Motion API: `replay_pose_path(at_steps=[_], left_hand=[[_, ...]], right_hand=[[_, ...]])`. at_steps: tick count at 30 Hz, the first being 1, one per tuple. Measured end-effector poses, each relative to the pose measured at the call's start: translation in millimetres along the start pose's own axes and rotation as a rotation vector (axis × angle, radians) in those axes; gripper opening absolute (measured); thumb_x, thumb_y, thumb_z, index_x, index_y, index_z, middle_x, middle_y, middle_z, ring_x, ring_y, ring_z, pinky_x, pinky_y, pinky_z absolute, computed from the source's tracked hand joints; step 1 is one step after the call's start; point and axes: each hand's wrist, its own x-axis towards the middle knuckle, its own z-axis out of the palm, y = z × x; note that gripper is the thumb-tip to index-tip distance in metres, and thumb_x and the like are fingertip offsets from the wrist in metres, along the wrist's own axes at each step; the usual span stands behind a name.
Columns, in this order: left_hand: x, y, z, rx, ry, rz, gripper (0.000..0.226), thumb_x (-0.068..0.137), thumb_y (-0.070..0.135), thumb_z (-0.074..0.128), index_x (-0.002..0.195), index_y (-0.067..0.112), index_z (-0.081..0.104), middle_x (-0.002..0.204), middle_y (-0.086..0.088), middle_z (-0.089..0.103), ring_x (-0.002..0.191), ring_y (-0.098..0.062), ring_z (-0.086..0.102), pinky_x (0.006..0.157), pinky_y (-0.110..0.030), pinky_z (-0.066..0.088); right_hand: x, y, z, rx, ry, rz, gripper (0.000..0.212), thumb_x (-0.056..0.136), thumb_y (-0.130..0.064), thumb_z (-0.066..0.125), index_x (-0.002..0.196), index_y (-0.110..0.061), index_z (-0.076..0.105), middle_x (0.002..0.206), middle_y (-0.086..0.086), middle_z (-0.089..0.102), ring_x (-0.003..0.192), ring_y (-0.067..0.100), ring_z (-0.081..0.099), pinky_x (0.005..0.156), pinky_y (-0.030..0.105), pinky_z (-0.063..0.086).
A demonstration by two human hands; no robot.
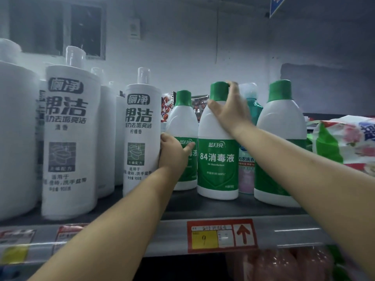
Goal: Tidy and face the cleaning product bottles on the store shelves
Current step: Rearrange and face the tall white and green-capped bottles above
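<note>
Three white disinfectant bottles with green caps and green labels stand on the shelf (203, 211). My left hand (173, 152) grips the body of the leftmost one (183, 116), which stands a little further back. My right hand (229, 111) holds the neck and shoulder of the middle bottle (218, 159), fingers curled over its cap; its label faces me. The third green-capped bottle (281, 122) stands at the right, partly behind my right forearm. Tall white toilet-cleaner bottles (140, 126) (68, 134) stand to the left.
A teal bottle with a clear cap (250, 102) stands behind, between the middle and right bottles. A flowered bag (349, 138) lies at the far right. Red-patterned boxes (168, 106) sit at the back. Price tags (222, 236) line the shelf edge.
</note>
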Motion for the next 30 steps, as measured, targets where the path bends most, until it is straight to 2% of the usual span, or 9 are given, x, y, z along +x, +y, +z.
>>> replay_pose_path(at_steps=[3, 7, 10, 13, 15, 17, 19, 23, 30], left_hand=[[-4.7, 0.9, 1.9, 0.023, 0.008, 0.005, 0.09, 0.084, 0.043, 0.059, 0.137, -0.013, 0.011, 0.143, -0.033, 0.024, 0.132, -0.043, 0.028, 0.11, -0.047, 0.026], [-8.5, 4.1, 3.7, 0.16, 0.079, -0.003, 0.097, 0.087, 0.047, 0.05, 0.139, -0.015, -0.004, 0.148, -0.035, 0.011, 0.14, -0.04, 0.012, 0.117, -0.04, 0.009], [-12.0, 3.0, 6.6, 0.221, 0.111, 0.146, 0.093, 0.089, 0.044, 0.048, 0.141, -0.009, -0.008, 0.148, -0.034, 0.01, 0.138, -0.041, 0.014, 0.115, -0.04, 0.01], [-13.2, -0.5, 11.7, 0.37, 0.204, 0.36, 0.084, 0.082, 0.026, 0.056, 0.144, -0.006, 0.008, 0.144, -0.04, 0.015, 0.133, -0.051, 0.022, 0.111, -0.049, 0.019], [-11.7, 4.0, 10.3, 0.375, 0.254, 0.432, 0.081, 0.076, 0.013, 0.057, 0.145, 0.001, 0.016, 0.146, -0.038, 0.014, 0.133, -0.052, 0.022, 0.11, -0.052, 0.021], [-7.6, 15.6, 3.1, 0.321, 0.184, 0.412, 0.079, 0.081, 0.007, 0.046, 0.148, 0.011, 0.005, 0.152, -0.029, 0.0, 0.14, -0.044, 0.007, 0.113, -0.048, 0.01], [2.6, 27.7, -1.9, 0.248, 0.151, 0.331, 0.074, 0.086, 0.008, 0.038, 0.148, 0.014, -0.003, 0.155, -0.019, -0.003, 0.141, -0.036, 0.002, 0.114, -0.044, 0.006], [21.9, 37.2, -3.5, 0.147, 0.211, 0.197, 0.064, 0.092, 0.019, 0.037, 0.147, 0.008, 0.005, 0.152, -0.018, 0.015, 0.138, -0.033, 0.016, 0.113, -0.042, 0.014], [26.1, 41.5, 5.4, 0.061, 0.258, 0.105, 0.072, 0.089, 0.037, 0.045, 0.146, 0.01, 0.009, 0.146, -0.015, 0.025, 0.133, -0.032, 0.025, 0.108, -0.045, 0.021]], right_hand=[[0.2, 4.8, 5.8, -0.018, 0.015, -0.036, 0.061, 0.09, -0.03, 0.053, 0.141, -0.013, 0.025, 0.13, 0.014, 0.052, 0.113, 0.032, 0.051, 0.076, 0.027, 0.03], [1.8, 10.3, 12.0, -0.029, 0.049, -0.104, 0.059, 0.089, -0.026, 0.053, 0.141, -0.015, 0.027, 0.125, 0.015, 0.056, 0.105, 0.033, 0.054, 0.073, 0.027, 0.029], [4.9, 15.3, 17.2, -0.04, 0.059, -0.125, 0.058, 0.088, -0.025, 0.053, 0.14, -0.016, 0.028, 0.125, 0.015, 0.056, 0.105, 0.032, 0.054, 0.073, 0.026, 0.029], [8.8, 20.2, 22.1, -0.03, 0.049, -0.162, 0.057, 0.089, -0.024, 0.052, 0.14, -0.016, 0.029, 0.129, 0.013, 0.055, 0.107, 0.033, 0.055, 0.078, 0.031, 0.037], [10.4, 23.1, 24.2, -0.028, 0.049, -0.199, 0.055, 0.089, -0.022, 0.051, 0.14, -0.017, 0.031, 0.132, 0.012, 0.054, 0.111, 0.033, 0.054, 0.084, 0.034, 0.041], [12.5, 26.1, 26.5, -0.029, 0.051, -0.219, 0.051, 0.09, -0.021, 0.049, 0.139, -0.016, 0.033, 0.128, 0.012, 0.057, 0.11, 0.033, 0.055, 0.085, 0.035, 0.042], [14.7, 28.9, 29.3, -0.025, 0.047, -0.221, 0.047, 0.091, -0.02, 0.049, 0.136, -0.014, 0.036, 0.122, 0.014, 0.06, 0.104, 0.033, 0.057, 0.078, 0.031, 0.038], [17.4, 32.7, 33.2, 0.011, 0.053, -0.228, 0.042, 0.089, -0.019, 0.051, 0.129, -0.011, 0.04, 0.115, 0.015, 0.061, 0.097, 0.03, 0.058, 0.076, 0.027, 0.034], [21.5, 36.9, 36.4, 0.036, 0.064, -0.227, 0.039, 0.088, -0.021, 0.052, 0.125, -0.012, 0.044, 0.103, 0.014, 0.063, 0.082, 0.023, 0.051, 0.071, 0.027, 0.032]])
